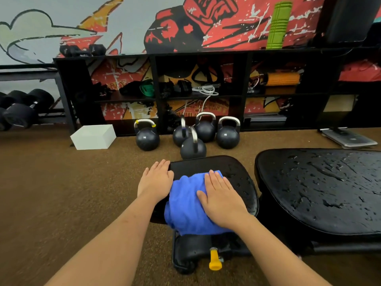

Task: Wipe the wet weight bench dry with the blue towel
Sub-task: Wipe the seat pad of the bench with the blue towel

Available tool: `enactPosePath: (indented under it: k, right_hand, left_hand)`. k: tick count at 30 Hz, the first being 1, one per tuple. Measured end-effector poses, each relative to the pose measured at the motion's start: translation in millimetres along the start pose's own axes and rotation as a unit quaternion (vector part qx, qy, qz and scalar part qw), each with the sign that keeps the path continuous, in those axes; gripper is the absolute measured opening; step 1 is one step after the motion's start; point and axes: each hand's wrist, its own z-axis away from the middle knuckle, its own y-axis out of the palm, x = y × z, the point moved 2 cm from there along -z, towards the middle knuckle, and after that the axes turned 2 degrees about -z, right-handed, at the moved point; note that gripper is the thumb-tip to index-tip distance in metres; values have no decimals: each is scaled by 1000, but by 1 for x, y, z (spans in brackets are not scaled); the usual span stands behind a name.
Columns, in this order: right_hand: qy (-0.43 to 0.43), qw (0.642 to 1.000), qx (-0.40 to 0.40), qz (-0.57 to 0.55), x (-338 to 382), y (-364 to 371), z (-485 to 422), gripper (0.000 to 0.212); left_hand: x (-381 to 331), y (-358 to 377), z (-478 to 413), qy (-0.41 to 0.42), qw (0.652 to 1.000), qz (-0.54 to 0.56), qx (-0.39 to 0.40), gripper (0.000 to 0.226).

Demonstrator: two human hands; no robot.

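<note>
The black weight bench has a small seat pad (237, 176) and a large back pad (321, 190) to its right, both beaded with water drops. A crumpled blue towel (185, 205) lies on the seat pad and hangs over its near edge. My right hand (220, 200) presses flat on the towel, fingers together and extended. My left hand (155, 180) rests flat on the seat pad's left edge, touching the towel's side, fingers straight.
Several black kettlebells (192, 147) stand on the brown floor just beyond the seat. A white box (93, 137) sits to the left, a black shelf unit (202, 91) runs along the wall, dumbbells (22, 109) rest far left. A yellow adjustment knob (215, 260) is under the seat.
</note>
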Motion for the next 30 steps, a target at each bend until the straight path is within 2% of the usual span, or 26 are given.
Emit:
enactPosePath:
  k: [3, 8, 11, 15, 17, 20, 23, 25, 28, 30]
  right_hand:
    - [4, 1000, 15, 0, -5, -2, -46, 68]
    - [32, 999, 19, 0, -19, -5, -111, 67]
    - [28, 999, 17, 4, -17, -6, -104, 67]
    - [1, 1000, 9, -5, -13, -6, -43, 67]
    - [-12, 1000, -2, 1, -12, -5, -5, 77]
    - [-25, 1000, -13, 11, -15, -6, 25, 116]
    - [-20, 999, -8, 26, -22, -5, 4, 125]
    - [-12, 1000, -10, 24, -26, -5, -25, 115]
    - [15, 999, 1, 30, -33, -6, -72, 71]
    - [13, 1000, 2, 23, -33, -6, -90, 66]
  left_hand:
    - [2, 2, 0, -1, 1000, -9, -7, 55]
    - [5, 2, 2, 18, 999, -40, -10, 52]
    - [5, 2, 4, 19, 999, -42, -6, 52]
    - [1, -1, 5, 8, 1000, -22, -5, 54]
    - [-1, -3, 6, 2, 1000, -10, -8, 56]
    - [-2, -5, 8, 0, 1000, -6, -16, 56]
    - [-3, -5, 9, -5, 1000, -2, -16, 56]
    - [-3, -4, 8, -7, 1000, -3, -15, 56]
    - [-2, -2, 7, -3, 1000, -11, -13, 56]
    - [-1, -1, 8, -2, 1000, -16, -14, 56]
